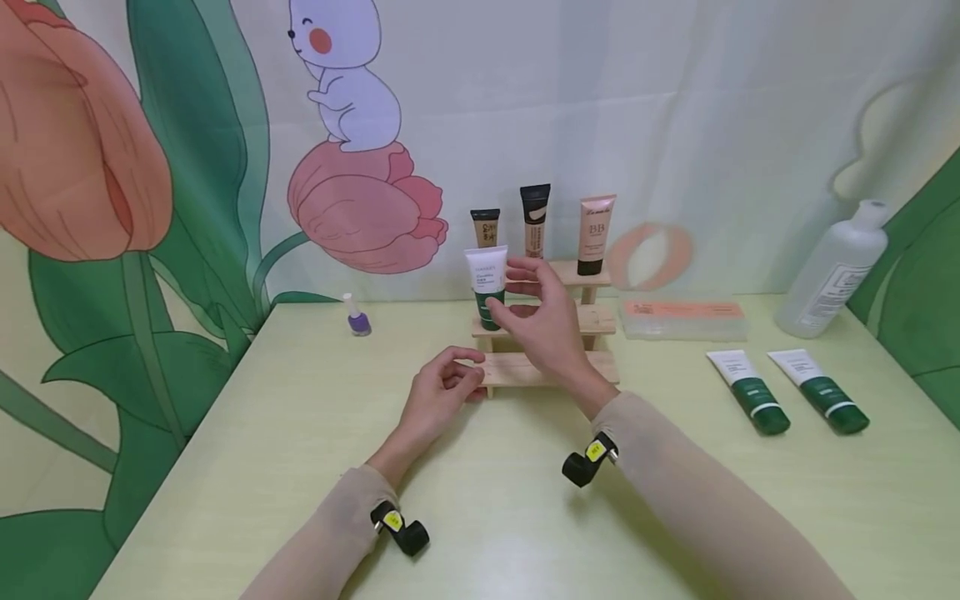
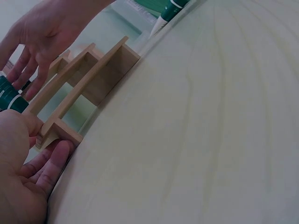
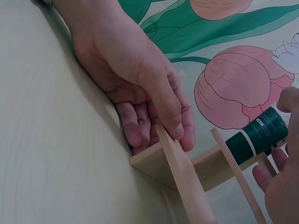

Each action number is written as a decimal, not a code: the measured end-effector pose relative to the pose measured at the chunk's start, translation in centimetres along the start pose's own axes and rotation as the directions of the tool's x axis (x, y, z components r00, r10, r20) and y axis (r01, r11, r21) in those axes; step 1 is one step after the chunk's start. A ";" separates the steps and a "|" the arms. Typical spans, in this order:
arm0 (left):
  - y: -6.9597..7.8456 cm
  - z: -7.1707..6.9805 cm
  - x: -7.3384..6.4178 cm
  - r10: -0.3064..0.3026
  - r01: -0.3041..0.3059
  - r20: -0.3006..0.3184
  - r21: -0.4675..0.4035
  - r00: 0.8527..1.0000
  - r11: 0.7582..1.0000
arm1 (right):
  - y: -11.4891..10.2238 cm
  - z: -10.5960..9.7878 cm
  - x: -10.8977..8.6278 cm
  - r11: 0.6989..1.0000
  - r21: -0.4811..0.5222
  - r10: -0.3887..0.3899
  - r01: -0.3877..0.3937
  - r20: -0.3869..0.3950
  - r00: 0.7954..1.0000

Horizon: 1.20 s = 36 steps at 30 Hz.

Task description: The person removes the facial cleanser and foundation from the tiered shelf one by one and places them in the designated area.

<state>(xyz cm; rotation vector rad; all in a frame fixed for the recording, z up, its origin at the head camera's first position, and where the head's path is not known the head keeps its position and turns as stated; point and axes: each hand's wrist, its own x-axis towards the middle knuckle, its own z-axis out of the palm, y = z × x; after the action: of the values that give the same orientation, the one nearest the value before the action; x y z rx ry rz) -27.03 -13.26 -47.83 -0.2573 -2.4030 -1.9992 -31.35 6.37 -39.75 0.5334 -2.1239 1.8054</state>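
From the head camera, your pale wooden stand point(image 1: 551, 369), three smooth-planked steps, sits on the light, faintly grained tabletop point(image 1: 495, 500). A soft green-and-white tube point(image 1: 487, 282) stands on its middle step, flat crimped end up, cap down. Along the back, beyond your right hand point(image 1: 546, 321), are a black-and-tan small tube point(image 1: 486, 229), a taller black tube point(image 1: 535, 221) and a pink BB tube point(image 1: 596, 233). Left of your left hand point(image 1: 442, 387) is a glass polish bottle point(image 1: 359, 321) filled with purple. Right of your right hand lie a flat clear plastic case point(image 1: 682, 319) with an orange label, a translucent bottle point(image 1: 832, 271), its fill level unclear, and two more green tubes: a nearer lying tube point(image 1: 748, 392) and a farther lying tube point(image 1: 819, 390). Your right hand is loosely open beside the standing tube, thumb in front, fingers spread; firm contact cannot be told.

From the left wrist, your left hand grips the end of the lowest step, fingers curled beneath the plank. Your right hand reaches over the stand, fingers apart.

From the right wrist, your left thumb presses the plank's top edge; your right fingers lie either side of the standing tube.
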 end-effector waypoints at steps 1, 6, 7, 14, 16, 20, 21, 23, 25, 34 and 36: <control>0.0 0.1 0.1 0.005 -0.005 0.002 0.000 1.000 1.000 | 0.0 0.1 0.1 1.000 -0.001 0.005 -0.005 -0.002 1.000; 0.2 0.3 0.1 0.005 -0.005 0.008 0.004 1.000 1.000 | 0.0 0.4 0.4 1.000 -0.002 0.021 -0.021 -0.002 1.000; 0.2 0.3 0.1 0.006 -0.006 0.009 0.002 1.000 1.000 | 0.1 0.5 0.5 1.000 0.001 0.022 -0.022 0.000 1.000; 0.1 0.3 0.1 0.025 -0.025 0.014 -0.006 1.000 1.000 | 0.1 0.8 0.8 0.999 0.013 0.036 -0.036 0.006 0.999; 0.1 0.3 0.2 0.020 -0.020 0.014 -0.006 1.000 1.000 | 0.1 0.9 0.8 0.999 0.007 0.040 -0.040 0.002 0.999; 0.0 0.3 0.2 0.020 -0.020 0.009 0.000 1.000 1.000 | 0.1 1.0 0.8 0.999 -0.010 0.046 -0.046 -0.002 0.999; 0.0 0.2 0.2 0.020 -0.020 0.008 0.003 1.000 1.000 | 0.1 1.1 0.8 0.999 -0.015 0.048 -0.048 -0.002 0.999; 0.0 0.2 0.2 0.020 -0.020 0.006 0.009 1.000 1.000 | 0.0 1.1 0.7 0.998 -0.026 0.052 -0.052 -0.001 0.999; 0.0 0.2 0.2 0.024 -0.024 0.006 0.012 1.000 1.000 | -0.1 1.0 0.7 0.998 -0.035 0.056 -0.056 -0.001 0.998; -0.1 0.0 0.1 0.028 -0.028 0.007 0.018 1.000 0.999 | -0.4 -0.2 0.6 0.999 -0.021 0.030 -0.031 -0.018 0.999; -0.2 -0.1 0.1 0.032 -0.032 0.007 0.021 0.999 0.999 | -0.6 -0.8 0.5 0.999 -0.016 0.027 -0.028 -0.027 0.999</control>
<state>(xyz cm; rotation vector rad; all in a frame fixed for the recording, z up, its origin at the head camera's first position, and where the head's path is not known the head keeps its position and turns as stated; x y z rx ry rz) -27.12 -13.34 -47.96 -0.3006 -2.4069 -1.9617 -31.52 6.98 -38.85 0.4761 -2.1369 1.7975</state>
